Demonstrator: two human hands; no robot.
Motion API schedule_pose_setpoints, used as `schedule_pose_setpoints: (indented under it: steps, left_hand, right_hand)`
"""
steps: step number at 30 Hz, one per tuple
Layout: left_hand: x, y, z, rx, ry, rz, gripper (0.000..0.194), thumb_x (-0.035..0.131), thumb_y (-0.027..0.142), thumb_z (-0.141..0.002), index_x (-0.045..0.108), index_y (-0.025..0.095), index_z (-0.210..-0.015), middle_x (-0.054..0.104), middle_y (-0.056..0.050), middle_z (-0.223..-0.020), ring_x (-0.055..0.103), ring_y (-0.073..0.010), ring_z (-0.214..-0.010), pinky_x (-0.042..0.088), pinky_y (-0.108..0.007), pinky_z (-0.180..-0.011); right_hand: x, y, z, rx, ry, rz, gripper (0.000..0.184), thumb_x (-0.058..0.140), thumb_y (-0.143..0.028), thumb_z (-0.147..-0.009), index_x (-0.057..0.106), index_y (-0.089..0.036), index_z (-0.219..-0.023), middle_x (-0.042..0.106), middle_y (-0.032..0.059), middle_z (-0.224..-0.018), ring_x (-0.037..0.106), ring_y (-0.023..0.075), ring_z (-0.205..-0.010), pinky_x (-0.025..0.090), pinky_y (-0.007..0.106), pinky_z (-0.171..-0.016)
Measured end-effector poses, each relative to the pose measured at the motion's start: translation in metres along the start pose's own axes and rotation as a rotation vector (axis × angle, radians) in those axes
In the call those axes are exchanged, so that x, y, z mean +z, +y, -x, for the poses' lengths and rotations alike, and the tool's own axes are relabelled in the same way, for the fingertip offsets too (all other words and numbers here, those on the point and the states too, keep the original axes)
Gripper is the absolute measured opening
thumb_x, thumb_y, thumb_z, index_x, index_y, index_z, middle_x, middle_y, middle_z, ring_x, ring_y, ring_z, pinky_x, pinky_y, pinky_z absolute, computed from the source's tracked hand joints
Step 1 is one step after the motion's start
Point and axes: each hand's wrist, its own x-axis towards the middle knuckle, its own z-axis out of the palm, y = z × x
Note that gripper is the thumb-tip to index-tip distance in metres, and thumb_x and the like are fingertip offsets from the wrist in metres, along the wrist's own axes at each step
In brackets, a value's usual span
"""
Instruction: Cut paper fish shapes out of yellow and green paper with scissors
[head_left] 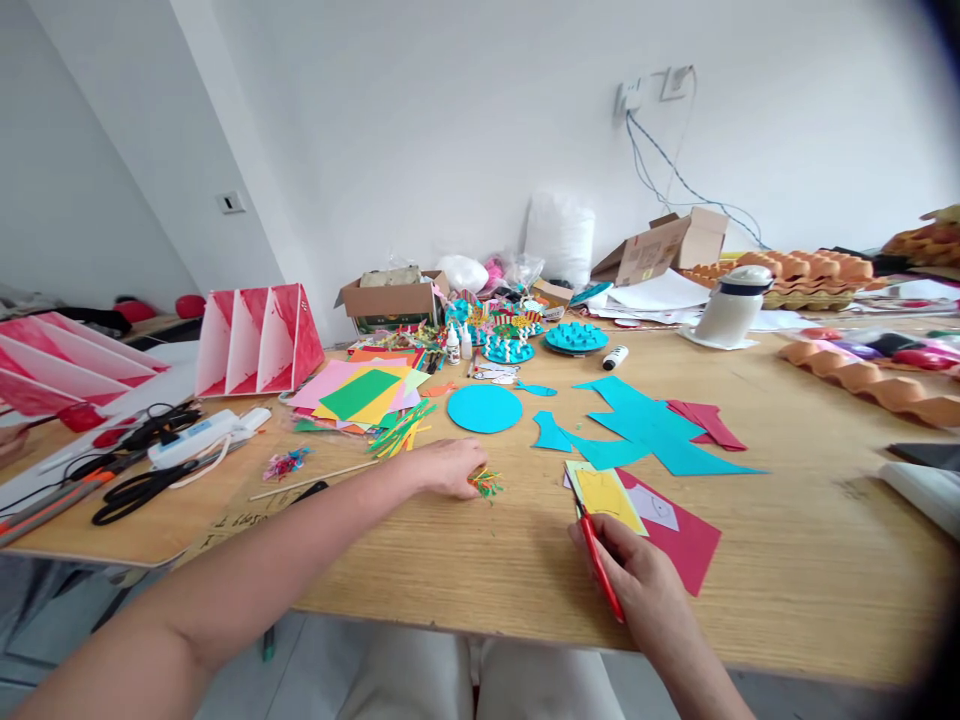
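Note:
My left hand (454,468) reaches out over the middle of the table, its fingers closed around a small bunch of green, yellow and orange paper shreds (486,484). A few loose bits lie just below it. In my right hand (645,575) are red-handled scissors (598,568), their tip pointing away from me over a yellow paper sheet (601,492). Beneath that sheet lies a crimson paper sheet (694,535) with a small drawn piece (654,507) on it. Beyond the left hand rests a blue paper circle (484,408); blue paper offcuts (645,425) spread to its right.
Coloured paper sheets (364,392) and thin paper strips (401,430) lie at left, near a wooden stick (311,481). Black scissors (154,490) and a power strip (202,437) sit farther left. Glue bottles (453,346), a cardboard box (394,300) and egg trays (862,380) stand around the back and right.

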Motion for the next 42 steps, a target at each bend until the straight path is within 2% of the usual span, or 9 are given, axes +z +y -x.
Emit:
schedule_pose_setpoints:
  steps: [7, 11, 17, 21, 26, 31, 35, 38, 42]
  left_hand:
    - [-0.005, 0.009, -0.009, 0.026, -0.028, -0.032, 0.013, 0.054, 0.019, -0.071, 0.058, 0.016, -0.083, 0.063, -0.009, -0.092, 0.060, -0.0208, -0.079, 0.044, -0.027, -0.062]
    - [-0.001, 0.011, -0.010, 0.026, -0.018, -0.038, 0.012, 0.052, 0.013, -0.072, 0.060, 0.015, -0.081, 0.065, -0.011, -0.090, 0.061, -0.0220, -0.079, 0.045, -0.027, -0.061]
    - [0.014, 0.015, -0.010, 0.022, 0.056, -0.029, 0.017, 0.045, 0.007, -0.076, 0.060, 0.015, -0.076, 0.066, -0.010, -0.085, 0.061, -0.0216, -0.080, 0.046, -0.028, -0.066]
    - [0.021, 0.017, -0.007, 0.038, 0.126, 0.010, 0.021, 0.040, 0.006, -0.079, 0.059, 0.015, -0.079, 0.065, -0.010, -0.088, 0.060, -0.0216, -0.083, 0.045, -0.029, -0.069]
    - [0.025, 0.011, -0.008, 0.060, 0.174, 0.108, 0.019, 0.041, 0.006, -0.077, 0.057, 0.015, -0.072, 0.064, -0.009, -0.084, 0.059, -0.0213, -0.083, 0.043, -0.029, -0.070]
    - [0.013, 0.006, -0.019, -0.002, 0.200, 0.260, 0.018, 0.045, 0.002, -0.069, 0.057, 0.015, -0.067, 0.063, -0.003, -0.075, 0.057, -0.0164, -0.078, 0.042, -0.025, -0.067]
    - [-0.005, 0.001, -0.021, -0.073, 0.185, 0.433, 0.017, 0.049, 0.001, -0.065, 0.057, 0.016, -0.068, 0.058, 0.003, -0.063, 0.056, -0.0106, -0.063, 0.042, -0.019, -0.057]
    - [-0.018, -0.008, -0.011, -0.111, 0.172, 0.573, 0.014, 0.051, 0.002, -0.066, 0.056, 0.014, -0.069, 0.053, 0.006, -0.058, 0.056, -0.0075, -0.055, 0.044, -0.017, -0.052]
    - [-0.034, -0.035, 0.019, -0.163, 0.201, 0.693, 0.012, 0.051, 0.002, -0.068, 0.054, 0.013, -0.069, 0.052, 0.006, -0.057, 0.056, -0.0064, -0.053, 0.046, -0.018, -0.052]
  right_hand:
    - [0.000, 0.001, 0.000, -0.009, 0.012, 0.037, 0.037, 0.040, -0.049, -0.080, 0.049, -0.020, -0.059, 0.048, -0.0034, -0.049, 0.045, 0.0133, -0.049, 0.034, 0.020, -0.043]
    - [-0.002, -0.002, 0.000, 0.022, -0.020, 0.065, 0.036, 0.040, -0.048, -0.079, 0.050, -0.020, -0.059, 0.048, -0.0034, -0.049, 0.046, 0.0138, -0.051, 0.035, 0.020, -0.044]
    - [-0.004, -0.002, 0.000, 0.024, -0.047, 0.044, 0.033, 0.043, -0.047, -0.078, 0.052, -0.020, -0.061, 0.049, -0.0031, -0.051, 0.046, 0.0139, -0.052, 0.036, 0.020, -0.045]
    - [-0.003, -0.002, 0.000, 0.008, -0.016, 0.035, 0.033, 0.044, -0.046, -0.077, 0.051, -0.020, -0.059, 0.048, -0.0033, -0.049, 0.046, 0.0135, -0.050, 0.035, 0.019, -0.043]
    - [-0.002, -0.002, -0.001, 0.007, 0.004, 0.050, 0.033, 0.044, -0.046, -0.077, 0.052, -0.020, -0.059, 0.050, -0.0032, -0.048, 0.048, 0.0141, -0.049, 0.036, 0.020, -0.043]
    - [-0.005, 0.006, -0.004, 0.011, -0.025, 0.062, 0.030, 0.050, -0.048, -0.071, 0.062, -0.021, -0.068, 0.061, -0.0018, -0.051, 0.058, 0.0183, -0.053, 0.042, 0.021, -0.044]
    - [-0.008, 0.014, -0.009, 0.055, -0.053, 0.076, 0.036, 0.049, -0.054, -0.069, 0.065, -0.022, -0.072, 0.067, -0.0001, -0.057, 0.064, 0.0225, -0.060, 0.047, 0.024, -0.049]
    - [-0.009, 0.016, -0.010, 0.072, -0.074, 0.088, 0.039, 0.047, -0.057, -0.068, 0.066, -0.022, -0.075, 0.068, 0.0007, -0.059, 0.064, 0.0235, -0.061, 0.048, 0.025, -0.050]
    - [-0.009, 0.014, -0.009, 0.058, -0.067, 0.088, 0.037, 0.048, -0.056, -0.067, 0.066, -0.023, -0.069, 0.071, 0.0014, -0.063, 0.065, 0.0257, -0.065, 0.048, 0.026, -0.049]
